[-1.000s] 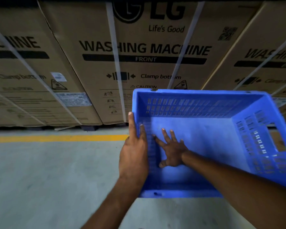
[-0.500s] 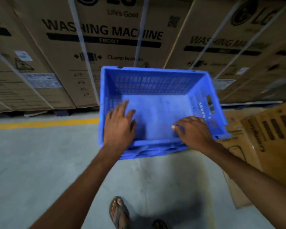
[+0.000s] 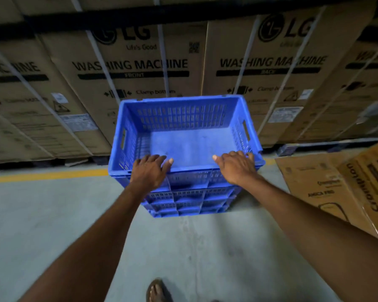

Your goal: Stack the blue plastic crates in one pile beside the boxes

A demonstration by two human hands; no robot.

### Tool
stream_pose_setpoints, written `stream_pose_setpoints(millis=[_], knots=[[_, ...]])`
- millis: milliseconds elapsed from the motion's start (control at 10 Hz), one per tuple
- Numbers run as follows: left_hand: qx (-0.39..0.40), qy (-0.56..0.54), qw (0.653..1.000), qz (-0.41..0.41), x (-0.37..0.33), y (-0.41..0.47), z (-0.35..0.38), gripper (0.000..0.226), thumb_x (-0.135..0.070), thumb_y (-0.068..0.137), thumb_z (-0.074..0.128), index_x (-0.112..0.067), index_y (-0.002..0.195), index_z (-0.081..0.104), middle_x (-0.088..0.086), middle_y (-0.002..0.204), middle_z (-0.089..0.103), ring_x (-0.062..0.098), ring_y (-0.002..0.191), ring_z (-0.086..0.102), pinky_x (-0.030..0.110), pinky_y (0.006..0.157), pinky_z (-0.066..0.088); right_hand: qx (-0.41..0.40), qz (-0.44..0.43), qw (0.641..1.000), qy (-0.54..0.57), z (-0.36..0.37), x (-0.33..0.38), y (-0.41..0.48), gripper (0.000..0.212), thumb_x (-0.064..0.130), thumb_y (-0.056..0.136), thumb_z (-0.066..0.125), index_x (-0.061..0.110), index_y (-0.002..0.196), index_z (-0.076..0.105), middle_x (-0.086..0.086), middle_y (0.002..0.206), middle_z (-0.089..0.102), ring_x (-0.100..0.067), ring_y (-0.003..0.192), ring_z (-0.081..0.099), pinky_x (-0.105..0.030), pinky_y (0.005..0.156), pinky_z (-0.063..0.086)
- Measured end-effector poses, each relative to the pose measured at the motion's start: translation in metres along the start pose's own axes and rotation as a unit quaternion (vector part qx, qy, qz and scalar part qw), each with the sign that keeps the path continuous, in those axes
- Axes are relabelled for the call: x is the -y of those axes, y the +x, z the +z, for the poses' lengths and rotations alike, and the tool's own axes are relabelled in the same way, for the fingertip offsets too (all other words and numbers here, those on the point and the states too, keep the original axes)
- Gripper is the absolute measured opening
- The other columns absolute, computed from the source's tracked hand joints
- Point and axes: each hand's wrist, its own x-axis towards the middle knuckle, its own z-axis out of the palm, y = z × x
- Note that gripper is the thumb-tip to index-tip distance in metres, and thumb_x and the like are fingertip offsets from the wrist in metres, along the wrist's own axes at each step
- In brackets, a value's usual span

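Left hand (image 3: 150,171) and right hand (image 3: 236,167) are gripping, fingers (image 3: 155,158) curling over, the near rim of a blue slotted plastic crate (image 3: 183,118) topping stacked blue crates (image 3: 188,201).

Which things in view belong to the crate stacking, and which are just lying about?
Job:
- top crate, near rim gripped by left hand and right hand
- crate pile beneath it
- washing machine boxes behind

Lying about:
- Crompton cartons
- yellow floor line
- sandalled foot
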Motion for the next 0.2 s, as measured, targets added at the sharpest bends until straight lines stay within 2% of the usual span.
stream_pose_setpoints(millis=[100,200], knots=[[-0.036,-0.039,0.999,-0.002,0.002,-0.031,-0.016,0.079,-0.074,0.088,0.01,-0.031,0.132,0.059,-0.007,0.136,0.061,0.023,0.131,0.051,0.045,0.104,0.039,-0.062,-0.046,0.994,0.079,-0.031,-0.002,-0.023,0.035,0.047,0.1,0.045,0.022,0.111,0.067,-0.007,0.115,0.067,-0.031,0.115,0.056,-0.045,0.095,0.04],[-0.064,-0.068,0.995,-0.018,-0.004,-0.08,-0.055,0.069,-0.074,0.09,0.028,-0.03,0.136,0.057,-0.006,0.136,0.062,0.02,0.13,0.053,0.042,0.103,0.044,-0.146,-0.058,0.967,0.202,-0.086,-0.004,-0.062,0.023,0.034,0.098,0.053,0.02,0.081,0.06,-0.008,0.089,0.067,-0.035,0.093,0.06,-0.042,0.074,0.048]])
